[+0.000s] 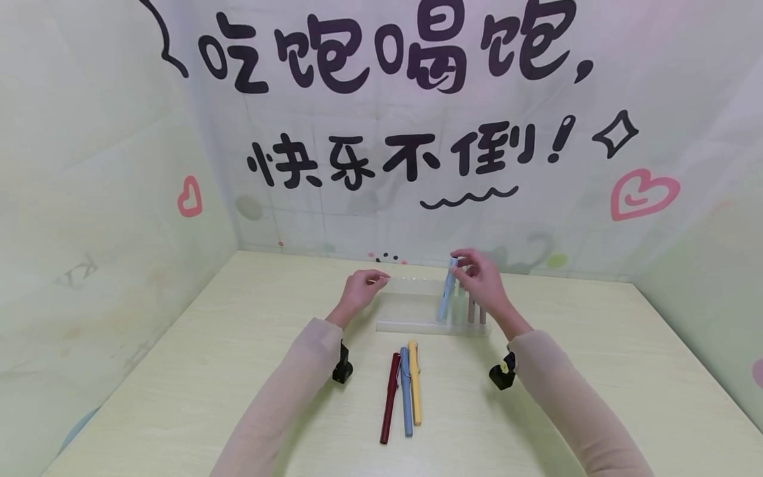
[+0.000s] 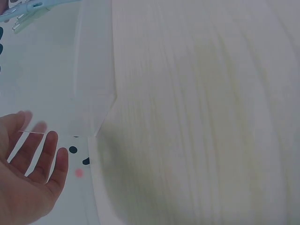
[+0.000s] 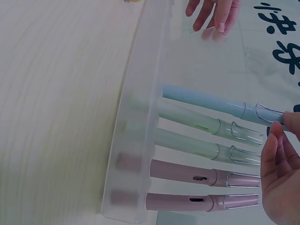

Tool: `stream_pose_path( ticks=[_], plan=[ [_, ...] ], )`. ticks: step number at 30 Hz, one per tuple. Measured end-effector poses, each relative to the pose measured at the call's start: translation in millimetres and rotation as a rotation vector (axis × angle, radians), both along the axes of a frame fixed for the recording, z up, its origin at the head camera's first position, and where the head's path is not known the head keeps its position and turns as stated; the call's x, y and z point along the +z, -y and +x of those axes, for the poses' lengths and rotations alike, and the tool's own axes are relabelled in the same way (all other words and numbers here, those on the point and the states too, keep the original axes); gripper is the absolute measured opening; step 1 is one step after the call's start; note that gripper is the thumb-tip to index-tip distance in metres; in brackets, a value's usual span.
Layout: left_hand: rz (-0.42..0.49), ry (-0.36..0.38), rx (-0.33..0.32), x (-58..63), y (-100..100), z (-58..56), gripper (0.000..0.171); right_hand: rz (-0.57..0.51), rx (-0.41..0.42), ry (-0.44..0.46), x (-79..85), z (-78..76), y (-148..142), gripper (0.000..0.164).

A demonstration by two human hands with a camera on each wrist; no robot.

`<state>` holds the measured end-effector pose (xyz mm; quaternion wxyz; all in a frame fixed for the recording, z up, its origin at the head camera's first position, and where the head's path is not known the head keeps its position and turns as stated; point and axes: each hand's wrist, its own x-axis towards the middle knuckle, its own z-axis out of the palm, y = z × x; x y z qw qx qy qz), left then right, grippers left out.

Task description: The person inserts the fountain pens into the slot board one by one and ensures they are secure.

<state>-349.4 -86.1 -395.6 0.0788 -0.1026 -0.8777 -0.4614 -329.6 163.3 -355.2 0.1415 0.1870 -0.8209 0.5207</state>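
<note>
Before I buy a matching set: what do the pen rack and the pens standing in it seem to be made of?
The rack looks like frosted translucent plastic: pen tips show blurred through its wall. The pens look like matte plastic, from the even pastel barrels, for instance the blue pen the right hand pinches and a mauve one. Their clips seem to be shiny metal wire, though coated plastic is possible.

Head view high, facing wall, wrist views close, perhaps sharing pen rack (image 1: 432, 311)
</note>
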Motion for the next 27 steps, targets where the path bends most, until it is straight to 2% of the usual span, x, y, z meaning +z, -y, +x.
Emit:
stream_pose_path(
  ticks=[4, 11, 15, 19, 25, 27],
  plan=[
    [0.002, 0.001, 0.001, -1.0, 0, -0.5, 0.02, 0.018, 0.023, 0.022, 3.1, 4.5, 1, 0.026],
    [0.009, -0.008, 0.001, -1.6, 0, -1.3, 0.019, 0.058, 0.076, 0.047, 22.6, 25.5, 11, 0.025],
    [0.008, -0.012, -0.004, -2.6, 1, -2.5, 0.019, 0.097, 0.076, 0.065, 25.3, 28.4, 13, 0.025],
    [0.011, -0.012, -0.008, -2.9, 1, -2.9, 0.019, 0.1, 0.079, 0.062, 22.6, 25.7, 13, 0.025],
    [0.009, -0.015, -0.009, -3.1, 1, -2.8, 0.019, 0.102, 0.064, 0.013, -2.7, -0.1, 5, 0.027],
    [0.008, -0.017, -0.01, -2.5, 1, -2.1, 0.019, 0.121, 0.046, -0.006, -6.4, -3.8, 5, 0.027]
  ],
)
